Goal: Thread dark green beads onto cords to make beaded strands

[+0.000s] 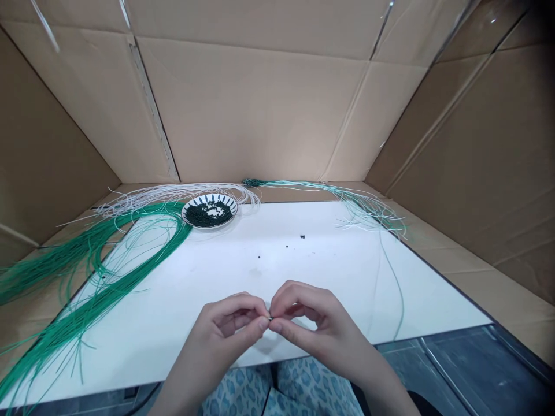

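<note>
My left hand (234, 326) and my right hand (310, 318) meet above the front of the white board (321, 271). Both are closed, thumb pinched to forefinger, with the fingertips almost touching. A tiny dark piece (270, 318) shows between them; it is too small to name, and the fingers hide most of it. Behind the hands, a few small black specks lie on the board, among them a little black clump (302, 237). Farther back stands a white dish with a blue-striped rim (197, 201), holding many small black bead-like grains (206, 215).
Long green strands (130, 280) spread over the board's left side. White strands (173, 190) lie behind the dish. At the back right rests a bundle of pale green strands (368, 205), dark at one end; one loose strand (401, 289) curves forward. Cardboard walls (260, 110) enclose the board.
</note>
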The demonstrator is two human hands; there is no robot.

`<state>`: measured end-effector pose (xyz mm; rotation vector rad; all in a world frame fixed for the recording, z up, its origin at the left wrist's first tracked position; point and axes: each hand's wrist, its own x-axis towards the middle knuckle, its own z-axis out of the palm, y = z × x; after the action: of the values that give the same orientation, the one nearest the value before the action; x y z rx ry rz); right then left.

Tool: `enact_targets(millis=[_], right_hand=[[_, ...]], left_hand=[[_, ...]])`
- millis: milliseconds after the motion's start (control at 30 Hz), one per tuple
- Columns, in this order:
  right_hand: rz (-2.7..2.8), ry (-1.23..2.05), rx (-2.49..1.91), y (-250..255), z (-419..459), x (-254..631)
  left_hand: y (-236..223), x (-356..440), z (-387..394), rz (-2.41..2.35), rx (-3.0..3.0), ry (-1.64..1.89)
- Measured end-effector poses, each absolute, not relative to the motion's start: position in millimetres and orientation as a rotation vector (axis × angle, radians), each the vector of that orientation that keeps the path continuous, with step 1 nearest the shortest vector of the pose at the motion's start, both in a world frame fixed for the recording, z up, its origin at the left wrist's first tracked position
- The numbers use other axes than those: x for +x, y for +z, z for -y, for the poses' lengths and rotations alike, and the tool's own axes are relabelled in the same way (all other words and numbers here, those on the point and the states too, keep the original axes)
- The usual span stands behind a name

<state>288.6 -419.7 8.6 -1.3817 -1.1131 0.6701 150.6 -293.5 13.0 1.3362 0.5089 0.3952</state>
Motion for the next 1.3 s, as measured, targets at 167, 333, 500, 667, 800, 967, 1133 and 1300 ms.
enact_targets(millis=[167,333,500,667,800,967,1133,1300], right_hand=[[1.114,0.735,-1.293,7,421,289],[1.128,0.701,-1.381,10,421,288],[1.141,0.701,-1.58,12,430,292],[1.127,0.766,-1.629,16,425,288],[1.028,0.622,-1.487,12,410,273],[0.821,0.608,-1.251,-4,404,259],[0.716,0.68,-1.114,-6,403,255],[0.859,0.398,-1.325,4,407,254]], left_hand=[[7,152,291,-0.456,1.219,0.313],[1,151,279,-0.434,1.304,0.302],[1,152,274,-0.583,1.377,0.511],[8,154,286,-0.646,1.356,0.61],[13,152,295,-0.625,1.305,0.615],[15,150,298,-0.585,1.182,0.658],[14,149,298,-0.546,1.138,0.666],[15,150,298,-0.541,1.202,0.722]])
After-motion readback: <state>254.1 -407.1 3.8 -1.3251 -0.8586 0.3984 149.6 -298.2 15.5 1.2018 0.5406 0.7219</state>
